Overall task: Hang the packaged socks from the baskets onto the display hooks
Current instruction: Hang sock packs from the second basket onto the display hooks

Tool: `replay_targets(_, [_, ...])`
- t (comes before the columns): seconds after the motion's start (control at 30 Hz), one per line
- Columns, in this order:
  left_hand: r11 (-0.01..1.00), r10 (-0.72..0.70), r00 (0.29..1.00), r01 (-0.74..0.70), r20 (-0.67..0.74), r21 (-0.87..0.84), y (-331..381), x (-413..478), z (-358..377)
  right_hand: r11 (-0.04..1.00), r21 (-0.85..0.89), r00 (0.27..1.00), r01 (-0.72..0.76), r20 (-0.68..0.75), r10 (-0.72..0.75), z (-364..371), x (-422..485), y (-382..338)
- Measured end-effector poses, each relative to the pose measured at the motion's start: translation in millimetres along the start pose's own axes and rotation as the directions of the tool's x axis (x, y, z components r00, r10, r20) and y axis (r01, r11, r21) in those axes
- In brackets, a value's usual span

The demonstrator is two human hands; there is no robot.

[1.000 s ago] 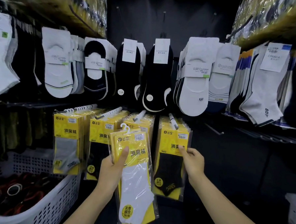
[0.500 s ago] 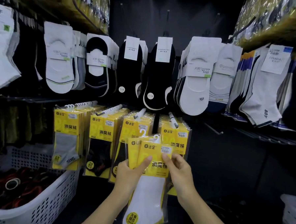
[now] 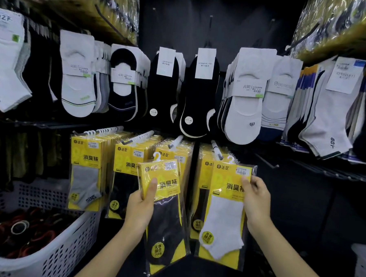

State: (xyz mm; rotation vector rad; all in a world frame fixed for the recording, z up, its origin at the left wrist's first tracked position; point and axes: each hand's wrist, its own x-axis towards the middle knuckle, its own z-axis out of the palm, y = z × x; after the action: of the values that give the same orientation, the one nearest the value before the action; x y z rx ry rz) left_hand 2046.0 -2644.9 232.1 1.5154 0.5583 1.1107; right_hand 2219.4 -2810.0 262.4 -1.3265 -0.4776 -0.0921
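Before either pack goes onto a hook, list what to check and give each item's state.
1. Grip of left hand on black pack: ok.
2. Grip of right hand on white pack: ok.
3. Packs apart, one per hand: ok.
4. Upright, uncovered black pack hanger and white pack hanger: ok.
5. Bare tips on third hook and fourth hook: ok.
6. Hung row matching the white socks: cannot tell; the front packs in view show other colours, such as the gray pack.
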Motion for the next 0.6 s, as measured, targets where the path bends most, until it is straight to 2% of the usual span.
replay_targets(0.17, [1.0,0.007,1.0,-0.007,0.019,0.018,-3.8,6.1,-3.3,0.998,-0.048,0.995,0.051,0.092,-0.047,13.9,12.1,2.1])
replay_targets(0.27, [0.999,0.005,0.999,-0.006,0.045,0.039,-6.1,5.3,-3.1,0.998,-0.058,0.995,0.027,0.102,-0.021,19.1,16.7,9.9])
replay_targets(0.37, [1.0,-0.015,0.996,0.013,0.092,0.021,-4.7,2.4,2.4,0.991,-0.129,0.999,-0.026,0.021,0.029,20.6,22.0,19.3])
replay_targets(0.5, [1.0,0.011,0.987,-0.015,0.157,0.021,-2.6,-3.8,17.9,0.967,-0.223,0.977,-0.124,-0.195,0.081,13.4,19.0,26.9])
replay_targets(0.6, [1.0,0.021,0.968,-0.019,0.249,-0.009,-2.9,-8.3,37.7,0.983,-0.151,0.98,-0.107,-0.185,0.078,2.8,5.3,25.0])
